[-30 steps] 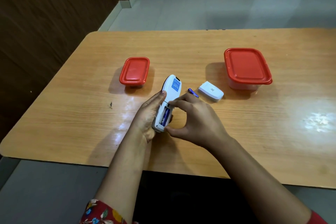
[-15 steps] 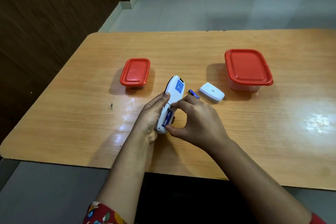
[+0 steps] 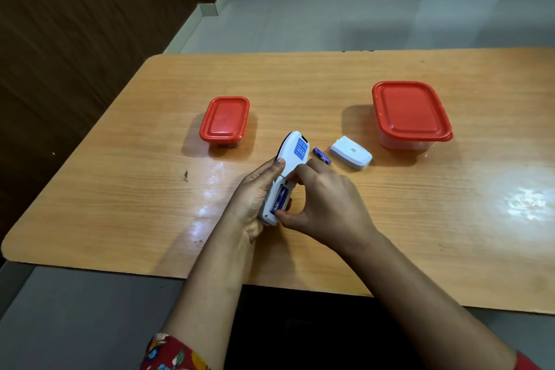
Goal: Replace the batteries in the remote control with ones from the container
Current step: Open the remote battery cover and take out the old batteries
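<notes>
1. The left hand [image 3: 255, 198] has a closed grip on the remote control [image 3: 292, 156]. Its palm and fingers wrap the remote's left side and underside, and its thumb lies along the white back near the blue label. The remote is held low over the near middle of the bench [image 3: 420, 219], back upward, with its battery compartment uncovered.
2. The right hand [image 3: 324, 204] makes a tight pinching grip on the blue battery [image 3: 280, 198] lying in that open compartment at the remote's near end. The thumb tip is at the battery's near end and the forefinger at its far end, with the other fingers curled behind.
3. Just beyond the right knuckles a second battery [image 3: 321, 155] lies loose on the bench, beside the remote's far end but not touching it.
4. Just right of that lies the white battery cover [image 3: 351, 153], a small label facing up.
5. Further right and back stands the large container [image 3: 411, 114] with its red lid on.
6. Left of the remote's far end stands the small container [image 3: 225, 122], also closed with a red lid.
</notes>
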